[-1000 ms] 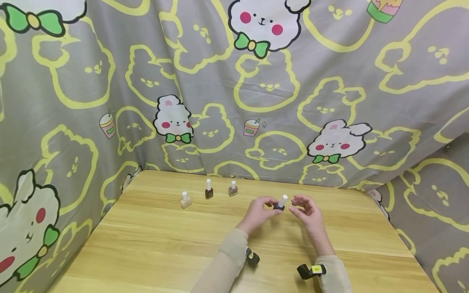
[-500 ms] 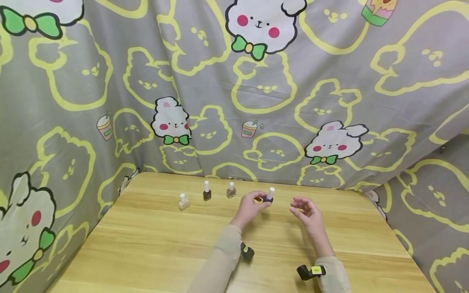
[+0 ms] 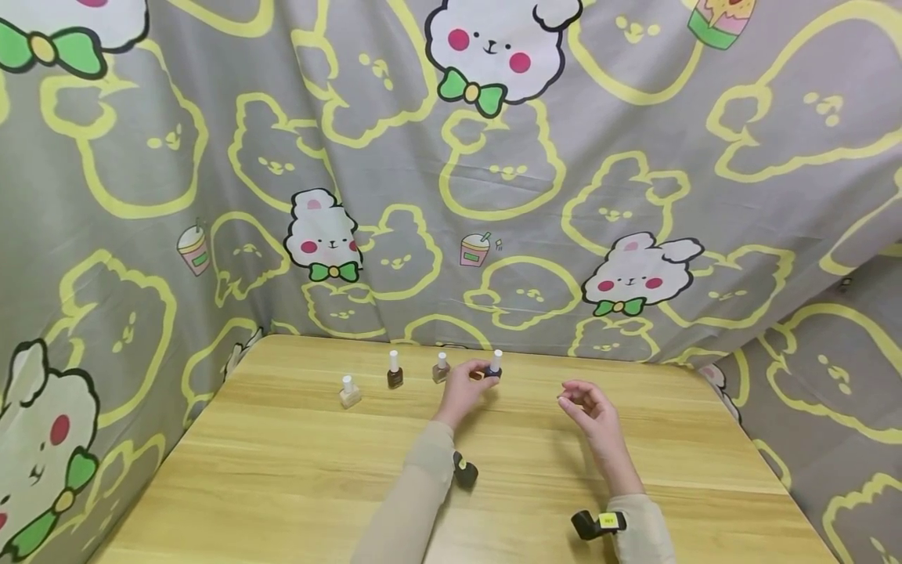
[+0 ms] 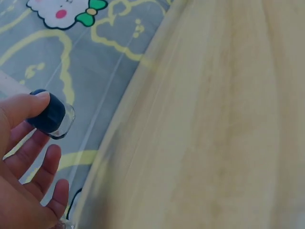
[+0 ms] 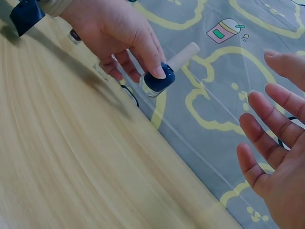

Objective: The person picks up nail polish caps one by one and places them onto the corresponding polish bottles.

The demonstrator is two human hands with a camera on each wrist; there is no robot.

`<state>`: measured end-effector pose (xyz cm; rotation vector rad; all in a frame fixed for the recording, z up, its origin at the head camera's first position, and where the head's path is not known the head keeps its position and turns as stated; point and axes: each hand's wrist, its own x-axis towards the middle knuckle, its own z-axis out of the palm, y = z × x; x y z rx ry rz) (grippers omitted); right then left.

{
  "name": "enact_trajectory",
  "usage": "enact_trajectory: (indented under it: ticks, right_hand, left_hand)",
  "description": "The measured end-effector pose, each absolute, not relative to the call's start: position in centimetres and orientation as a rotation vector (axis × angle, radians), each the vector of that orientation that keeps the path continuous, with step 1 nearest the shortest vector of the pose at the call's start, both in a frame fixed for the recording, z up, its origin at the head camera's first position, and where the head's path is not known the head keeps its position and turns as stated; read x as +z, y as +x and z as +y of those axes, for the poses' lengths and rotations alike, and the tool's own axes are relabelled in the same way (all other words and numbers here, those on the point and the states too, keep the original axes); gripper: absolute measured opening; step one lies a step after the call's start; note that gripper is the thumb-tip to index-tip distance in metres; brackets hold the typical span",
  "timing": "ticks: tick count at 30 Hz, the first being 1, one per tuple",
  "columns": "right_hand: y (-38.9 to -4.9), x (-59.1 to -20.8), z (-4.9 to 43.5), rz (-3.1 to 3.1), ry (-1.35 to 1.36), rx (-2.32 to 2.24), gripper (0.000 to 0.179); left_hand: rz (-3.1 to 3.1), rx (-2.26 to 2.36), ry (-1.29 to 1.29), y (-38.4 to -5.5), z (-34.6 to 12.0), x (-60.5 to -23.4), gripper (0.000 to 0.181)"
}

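Note:
My left hand (image 3: 463, 392) pinches a dark blue nail polish bottle (image 3: 494, 370) with a white cap, near the back of the table. In the left wrist view the thumb presses the side of the bottle (image 4: 51, 114), and its clear glass base shows. The right wrist view shows the same bottle tilted, white cap pointing up and right. My right hand (image 3: 592, 409) stays apart to the right, fingers loosely bent with nothing between them. Just left of my left hand stands a greyish-brown polish bottle (image 3: 441, 368), partly behind the fingers.
Further left on the wooden table (image 3: 296, 454) stand a dark brown polish bottle (image 3: 395, 373) and a pale beige one (image 3: 349, 392). A grey patterned curtain (image 3: 409, 172) hangs along the back and sides.
My left hand has carried the dark blue bottle leftward and back, away from my right hand and toward the row of bottles. The right hand has hardly moved.

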<state>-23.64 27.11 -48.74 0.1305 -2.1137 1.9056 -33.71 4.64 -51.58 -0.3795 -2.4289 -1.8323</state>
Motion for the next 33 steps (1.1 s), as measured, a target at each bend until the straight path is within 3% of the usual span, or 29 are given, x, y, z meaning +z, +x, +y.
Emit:
enact_trajectory:
  ticks: [19,33]
  right_hand:
    - [-23.7,-49.0,28.3,-2.14,0.131,1.829,0.033]
    - [-23.7,-49.1,28.6,-2.117,0.136,1.837,0.032]
  left_hand:
    - [-2.473,-1.777,-0.15,-35.2,4.9,-52.6,0.027]
    - [-2.537,-1.666,-0.118,-35.2,5.1,-52.9,0.028]
